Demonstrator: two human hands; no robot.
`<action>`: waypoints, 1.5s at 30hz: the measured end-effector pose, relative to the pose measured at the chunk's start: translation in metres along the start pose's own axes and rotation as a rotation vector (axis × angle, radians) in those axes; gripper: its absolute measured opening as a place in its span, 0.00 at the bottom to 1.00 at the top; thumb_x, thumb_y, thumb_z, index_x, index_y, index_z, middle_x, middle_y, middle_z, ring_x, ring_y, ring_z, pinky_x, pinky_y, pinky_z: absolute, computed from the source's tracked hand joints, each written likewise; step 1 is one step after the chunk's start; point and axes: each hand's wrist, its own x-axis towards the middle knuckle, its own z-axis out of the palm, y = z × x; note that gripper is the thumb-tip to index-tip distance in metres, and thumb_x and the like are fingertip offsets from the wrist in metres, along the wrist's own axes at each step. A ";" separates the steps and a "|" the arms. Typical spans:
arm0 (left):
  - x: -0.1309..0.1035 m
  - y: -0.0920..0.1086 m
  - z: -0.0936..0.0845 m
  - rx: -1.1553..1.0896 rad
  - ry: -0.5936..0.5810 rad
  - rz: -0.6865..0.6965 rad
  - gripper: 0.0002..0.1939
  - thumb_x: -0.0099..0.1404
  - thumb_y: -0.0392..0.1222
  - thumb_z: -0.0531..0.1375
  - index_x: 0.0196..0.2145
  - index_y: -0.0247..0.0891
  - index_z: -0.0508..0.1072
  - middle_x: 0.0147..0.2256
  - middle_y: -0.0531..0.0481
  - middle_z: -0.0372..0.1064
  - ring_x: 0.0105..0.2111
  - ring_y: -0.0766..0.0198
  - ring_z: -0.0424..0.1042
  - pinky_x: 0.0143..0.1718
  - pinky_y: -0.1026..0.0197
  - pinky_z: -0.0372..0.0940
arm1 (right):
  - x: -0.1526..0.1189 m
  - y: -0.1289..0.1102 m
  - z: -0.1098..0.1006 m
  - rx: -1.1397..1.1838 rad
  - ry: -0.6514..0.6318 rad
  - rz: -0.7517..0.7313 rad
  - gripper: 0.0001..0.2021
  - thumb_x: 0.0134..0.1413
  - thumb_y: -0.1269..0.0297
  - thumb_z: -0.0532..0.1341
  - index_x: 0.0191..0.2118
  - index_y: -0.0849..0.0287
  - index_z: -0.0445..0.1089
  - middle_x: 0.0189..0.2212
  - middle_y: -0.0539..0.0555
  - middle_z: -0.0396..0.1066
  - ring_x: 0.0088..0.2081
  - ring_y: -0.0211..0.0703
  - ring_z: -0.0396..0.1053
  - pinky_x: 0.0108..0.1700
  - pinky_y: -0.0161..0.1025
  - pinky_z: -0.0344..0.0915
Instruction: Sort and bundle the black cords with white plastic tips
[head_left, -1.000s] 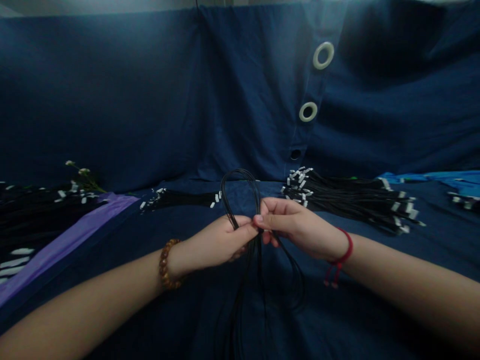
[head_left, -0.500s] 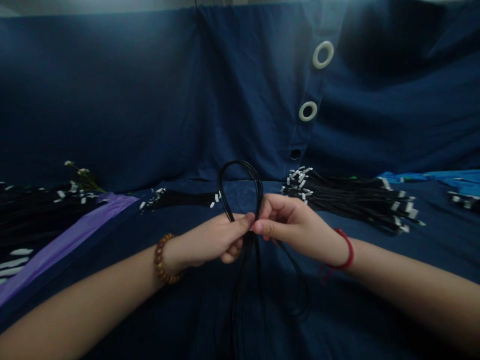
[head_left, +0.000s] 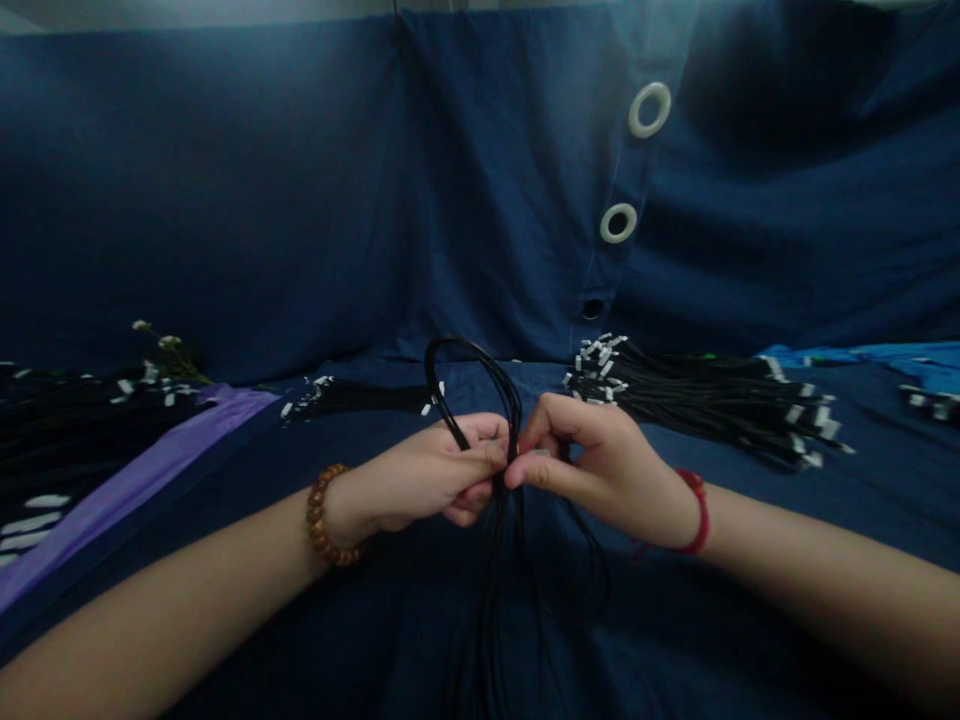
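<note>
A: What were the hands doing?

B: The left hand [head_left: 435, 470] and the right hand [head_left: 592, 455] met fingertip to fingertip, each pinching the same bunch of thin black cords [head_left: 495, 520], folded into a loop [head_left: 469, 375] that stood up above the knuckles. Pinching at the fold probably kept the strands together.

A: And the loose ends?

B: They hung down between the forearms, over the dark blue cloth surface [head_left: 750, 600].

A: Anything nearby?

B: A sheaf of black cords with white tips [head_left: 697, 400] lay just beyond the right hand, a smaller bundle of white-tipped cords [head_left: 360, 397] beyond the left, both within reach. A purple cloth strip [head_left: 142, 475] lay far left.
</note>
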 end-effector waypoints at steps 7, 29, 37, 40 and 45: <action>-0.001 0.002 -0.001 -0.066 0.037 0.061 0.06 0.64 0.42 0.51 0.33 0.38 0.60 0.15 0.62 0.50 0.14 0.77 0.44 0.14 0.75 0.43 | 0.006 -0.013 -0.010 0.325 -0.137 0.248 0.12 0.49 0.62 0.63 0.34 0.63 0.62 0.23 0.49 0.66 0.23 0.34 0.64 0.25 0.31 0.61; -0.003 0.005 0.000 0.078 0.123 0.177 0.15 0.62 0.43 0.52 0.47 0.41 0.62 0.13 0.59 0.56 0.13 0.74 0.52 0.14 0.74 0.49 | 0.010 -0.023 -0.018 0.665 -0.227 0.491 0.13 0.50 0.69 0.61 0.40 0.62 0.56 0.21 0.47 0.66 0.20 0.33 0.65 0.24 0.31 0.65; -0.006 0.009 -0.006 -0.127 0.099 0.336 0.15 0.63 0.40 0.53 0.47 0.46 0.68 0.13 0.59 0.53 0.14 0.76 0.48 0.16 0.75 0.50 | 0.004 -0.037 -0.042 0.025 -0.078 0.151 0.12 0.51 0.71 0.59 0.42 0.60 0.61 0.32 0.50 0.65 0.29 0.34 0.65 0.28 0.30 0.64; -0.006 0.006 -0.006 -0.085 0.098 0.346 0.17 0.63 0.40 0.53 0.50 0.48 0.65 0.13 0.60 0.54 0.13 0.76 0.50 0.16 0.74 0.52 | -0.005 -0.042 -0.037 -0.346 -0.019 -0.051 0.14 0.51 0.73 0.58 0.45 0.58 0.61 0.39 0.51 0.64 0.38 0.38 0.65 0.40 0.34 0.64; 0.000 -0.002 -0.005 0.138 0.169 0.244 0.20 0.62 0.46 0.54 0.51 0.41 0.62 0.14 0.59 0.58 0.14 0.74 0.56 0.16 0.72 0.52 | -0.014 -0.039 -0.017 -0.685 -0.044 -0.199 0.17 0.53 0.74 0.54 0.51 0.63 0.58 0.45 0.57 0.60 0.45 0.42 0.61 0.47 0.37 0.60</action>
